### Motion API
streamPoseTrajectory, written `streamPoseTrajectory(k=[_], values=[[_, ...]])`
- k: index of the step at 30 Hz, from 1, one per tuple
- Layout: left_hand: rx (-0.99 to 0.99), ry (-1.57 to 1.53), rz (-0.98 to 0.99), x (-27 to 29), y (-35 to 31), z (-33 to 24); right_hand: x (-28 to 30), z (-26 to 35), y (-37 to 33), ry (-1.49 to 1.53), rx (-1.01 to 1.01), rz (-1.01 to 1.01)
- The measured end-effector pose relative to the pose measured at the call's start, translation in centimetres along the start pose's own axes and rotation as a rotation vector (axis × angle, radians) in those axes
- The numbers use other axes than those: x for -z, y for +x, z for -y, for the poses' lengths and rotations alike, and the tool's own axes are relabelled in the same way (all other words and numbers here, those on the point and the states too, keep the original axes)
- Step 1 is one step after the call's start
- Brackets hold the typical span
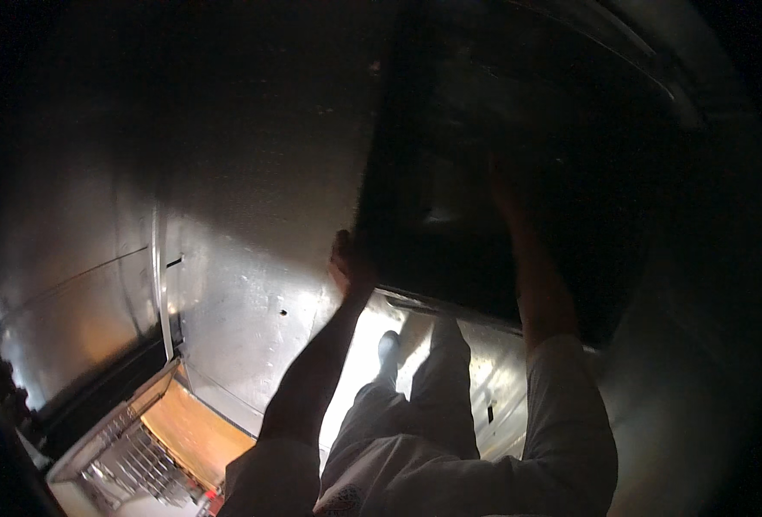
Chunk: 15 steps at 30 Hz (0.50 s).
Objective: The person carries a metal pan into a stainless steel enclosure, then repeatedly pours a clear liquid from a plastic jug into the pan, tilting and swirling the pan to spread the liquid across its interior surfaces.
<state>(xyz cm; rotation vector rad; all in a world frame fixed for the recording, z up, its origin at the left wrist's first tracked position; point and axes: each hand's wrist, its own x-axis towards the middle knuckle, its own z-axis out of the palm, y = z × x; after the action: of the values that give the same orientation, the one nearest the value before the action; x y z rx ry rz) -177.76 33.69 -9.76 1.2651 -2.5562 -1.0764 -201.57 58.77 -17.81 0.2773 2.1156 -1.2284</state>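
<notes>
A large dark rectangular panel or box (450, 250) fills the upper right, deep in shadow. Its near lower edge catches some light; I cannot make out whether it is flat or hollow. My left hand (343, 263) is closed on its left side near the lower corner, fingers bent along the edge. My right hand (505, 188) reaches across the dark face, farther up than the left. Its fingers fade into the shadow, so their grip does not show.
Dull metal sheeting (251, 258) surrounds me, with an upright metal strip (158, 284) at the left. At lower left are an orange-tan board (195, 422) and a metal rack (144, 465). Beneath the dark object, light falls on the floor by my shoe (388, 346).
</notes>
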Motion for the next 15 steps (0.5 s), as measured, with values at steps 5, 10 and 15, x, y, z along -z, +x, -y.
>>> streamPoseTrajectory(k=[5, 10, 15], values=[[-0.033, 0.111, 0.001, -0.8, 0.1, -5.3, -0.5, 1.7, 0.5, 0.089, -0.003, 0.272], [0.025, 0.146, 0.054, -1.8, 2.0, -9.1, 3.3, 3.1, -3.8, -0.168, 0.100, 0.464], [0.047, 0.149, 0.054, -2.3, 3.2, -12.0, 8.9, 0.2, -7.9, -0.480, 0.150, 0.285]])
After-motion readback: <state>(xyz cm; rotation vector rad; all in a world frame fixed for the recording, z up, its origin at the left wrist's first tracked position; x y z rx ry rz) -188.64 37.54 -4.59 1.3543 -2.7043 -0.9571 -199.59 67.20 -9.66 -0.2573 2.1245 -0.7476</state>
